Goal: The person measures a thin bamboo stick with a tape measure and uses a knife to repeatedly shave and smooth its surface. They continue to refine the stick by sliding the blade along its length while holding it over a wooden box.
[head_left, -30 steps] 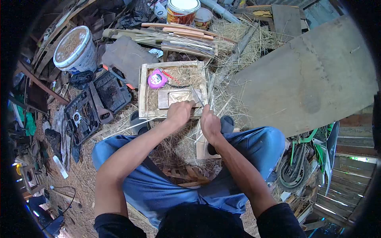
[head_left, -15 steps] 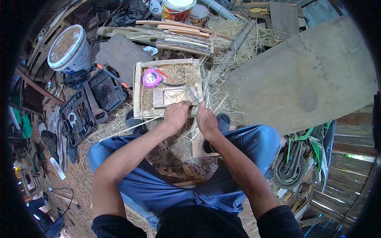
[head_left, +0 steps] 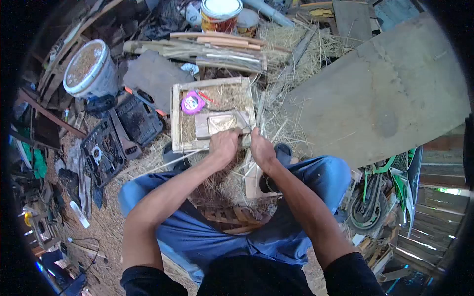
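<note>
My right hand is closed around a knife, its handle mostly hidden by the fingers. The narrow grey knife blade points up and left over a wooden block. That wooden block has a rectangular recess with pale wood inside. Close beside the right hand, my left hand is closed at the block's near edge. A thin pale strip runs from the lower left into the left hand. Beneath both hands lies a wooden frame holding straw, a pink tape measure and a red pencil-like stick.
Open tool case with a large wrench lies left. Behind it stands a white bucket. Wood strips and a paint can are at the back. A large board spans the right, near a green-framed wheeled machine.
The whole view has shifted slightly right and down. My two hands are a little nearer the block's right corner, and less of the knife shows between them.
</note>
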### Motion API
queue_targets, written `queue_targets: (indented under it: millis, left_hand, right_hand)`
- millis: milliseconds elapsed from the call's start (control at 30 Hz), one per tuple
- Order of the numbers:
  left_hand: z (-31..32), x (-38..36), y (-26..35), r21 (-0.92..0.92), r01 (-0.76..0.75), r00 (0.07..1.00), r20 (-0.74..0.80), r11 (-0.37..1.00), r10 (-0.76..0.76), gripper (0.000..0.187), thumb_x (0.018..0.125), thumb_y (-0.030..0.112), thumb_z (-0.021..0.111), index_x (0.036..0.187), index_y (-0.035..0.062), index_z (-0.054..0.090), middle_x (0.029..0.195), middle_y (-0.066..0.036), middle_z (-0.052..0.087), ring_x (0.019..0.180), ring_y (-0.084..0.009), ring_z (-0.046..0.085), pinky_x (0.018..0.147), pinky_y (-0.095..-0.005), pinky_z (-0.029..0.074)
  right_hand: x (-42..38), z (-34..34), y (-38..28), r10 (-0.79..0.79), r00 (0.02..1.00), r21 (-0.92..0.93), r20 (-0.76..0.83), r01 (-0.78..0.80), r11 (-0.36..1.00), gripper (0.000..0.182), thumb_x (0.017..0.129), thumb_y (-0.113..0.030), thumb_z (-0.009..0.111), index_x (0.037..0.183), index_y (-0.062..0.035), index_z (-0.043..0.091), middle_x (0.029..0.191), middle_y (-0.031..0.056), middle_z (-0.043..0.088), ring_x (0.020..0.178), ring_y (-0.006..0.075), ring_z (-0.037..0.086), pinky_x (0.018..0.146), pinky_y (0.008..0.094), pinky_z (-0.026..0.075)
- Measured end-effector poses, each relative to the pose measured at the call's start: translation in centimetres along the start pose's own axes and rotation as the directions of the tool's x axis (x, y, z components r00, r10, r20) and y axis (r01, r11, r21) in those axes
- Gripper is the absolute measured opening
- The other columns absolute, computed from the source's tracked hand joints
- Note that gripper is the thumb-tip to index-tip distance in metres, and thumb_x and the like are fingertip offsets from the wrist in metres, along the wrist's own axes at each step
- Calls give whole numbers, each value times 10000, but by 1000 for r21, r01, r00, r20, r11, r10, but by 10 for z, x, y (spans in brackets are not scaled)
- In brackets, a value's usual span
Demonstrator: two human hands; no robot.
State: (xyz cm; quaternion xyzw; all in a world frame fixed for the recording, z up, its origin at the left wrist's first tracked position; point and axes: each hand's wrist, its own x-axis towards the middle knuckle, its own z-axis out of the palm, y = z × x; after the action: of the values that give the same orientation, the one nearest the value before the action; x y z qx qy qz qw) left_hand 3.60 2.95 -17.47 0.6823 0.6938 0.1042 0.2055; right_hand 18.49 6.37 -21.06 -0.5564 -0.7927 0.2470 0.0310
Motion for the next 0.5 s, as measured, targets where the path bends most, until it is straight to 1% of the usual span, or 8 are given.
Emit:
queue_targets:
  millis: [100, 167, 200, 267, 333, 400, 433, 500]
  left_hand:
    - [4, 2, -7, 40, -29, 998, -57, 999, 31, 249, 810, 52, 528, 1045, 56, 609, 820, -166, 663, 702, -337, 655, 592, -453, 519]
    - [-5, -2, -5, -37, -35, 998, -59, 999, 33, 206, 791, 55, 540, 990, 51, 594, 848, -163, 656, 738, -356, 649, 616, -461, 518]
    - [-6, -2, -5, -38, -38, 997, -66, 999, 36, 206, 791, 55, 540, 990, 51, 594, 848, -163, 656, 738, -356, 649, 616, -461, 518]
    - [-9, -6, -10, -9, -161, 975, -154, 987, 157, 202, 779, 55, 546, 977, 63, 584, 862, -157, 647, 760, -357, 647, 635, -453, 520]
    - [-10, -7, -13, -6, -181, 976, -128, 984, 178, 206, 770, 74, 567, 975, 61, 588, 868, -157, 644, 772, -353, 648, 648, -454, 520]
    - [-8, -5, -17, -7, -200, 975, -98, 980, 198, 214, 762, 92, 588, 973, 60, 591, 875, -157, 640, 783, -349, 649, 662, -455, 520]
    - [-6, -3, -19, -10, -202, 975, -101, 979, 200, 206, 758, 88, 591, 963, 66, 602, 871, -155, 642, 778, -350, 649, 664, -457, 519]
    - [-4, -1, -21, -15, -205, 974, -102, 979, 202, 199, 755, 84, 594, 953, 72, 613, 868, -153, 643, 773, -350, 649, 667, -460, 519]
  right_hand:
    - [-4, -1, 1, -10, 1000, 68, -20, 11, 998, 248, 968, -177, 300, 946, 49, 400, 810, 329, 603, 800, 490, 595, 735, 556, 459]
    - [-5, -3, 4, -36, 998, 163, 49, 28, 986, 260, 971, -205, 336, 979, 49, 390, 806, 340, 592, 804, 514, 573, 716, 567, 441]
    - [-4, -5, 6, -54, 997, 179, 61, 42, 983, 292, 973, -233, 356, 1017, 54, 382, 803, 348, 583, 801, 530, 553, 708, 568, 427]
    - [-4, -5, 10, -56, 996, 161, 76, 43, 986, 311, 969, -247, 375, 1035, 57, 384, 800, 349, 581, 801, 528, 554, 710, 565, 427]
    - [-3, -5, 9, -60, 994, 147, 94, 46, 988, 332, 966, -261, 393, 1052, 60, 387, 797, 351, 579, 802, 525, 555, 713, 563, 426]
    - [-4, -5, 11, -82, 995, 222, 64, 65, 973, 353, 957, -288, 428, 1030, 58, 427, 801, 337, 584, 817, 515, 557, 724, 546, 430]
    - [-3, -7, 12, -82, 994, 221, 68, 65, 973, 353, 957, -288, 428, 1030, 58, 427, 801, 337, 584, 817, 515, 557, 724, 546, 430]
    - [0, -11, 13, -140, 988, 259, 72, 117, 959, 364, 953, -313, 449, 1000, 48, 472, 815, 319, 590, 834, 501, 561, 732, 522, 435]
